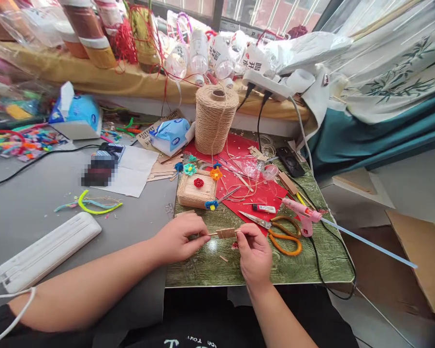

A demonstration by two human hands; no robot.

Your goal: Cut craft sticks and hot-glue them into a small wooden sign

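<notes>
Between my two hands is a thin wooden stick with a small brown rectangular piece (226, 233) around or against its middle; I cannot tell which. My left hand (184, 236) pinches the stick's left end, and my right hand (254, 249) pinches the right end. Just beyond them sits a twine-wrapped square box (193, 195) with a red rose (198, 182) on its lid. Blue, teal and orange pipe-cleaner flowers (216, 173) lie at its corners. Scissors with orange handles (284, 237) rest right of my right hand, beside a pink glue gun (304, 215) holding a long glue stick.
A big twine spool (216, 123) stands at the back on red paper (271, 193). Blue tissue packs (171, 135), a white power bank-like lamp (47, 253) and pipe-cleaner scraps (94, 203) are to the left. Cables and a power strip (266, 84) run along the right and sill.
</notes>
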